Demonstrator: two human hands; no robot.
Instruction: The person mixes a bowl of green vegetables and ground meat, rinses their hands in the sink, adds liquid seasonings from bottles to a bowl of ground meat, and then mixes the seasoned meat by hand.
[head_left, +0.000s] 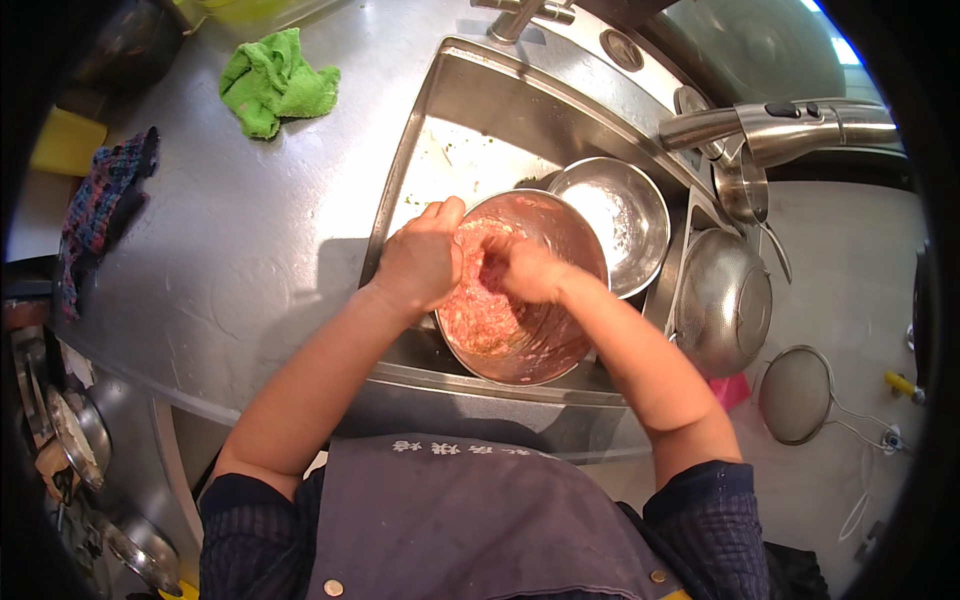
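Observation:
A large stainless steel bowl (577, 247) holds pink minced meat (480, 319), spread across its bottom and smeared up its wall. My left hand (424, 259) grips the bowl's left rim, thumb on the inside. Down in the mince is my right hand (525, 266), its fingers curled and partly hidden by the meat; whether they close around any of it I cannot tell. The bowl stands over the front of a stainless steel sink (450, 161). Behind it to the right, a second, shiny metal bowl (634, 225) is partly covered by the first.
On the steel counter (300, 202) at left lie a green cloth (277, 82) and a dark patterned cloth (105, 214). A faucet (514, 26) rises behind the sink. To the right are a perforated colander (724, 300), a round mesh strainer (795, 394) and a metal-bodied appliance (787, 127).

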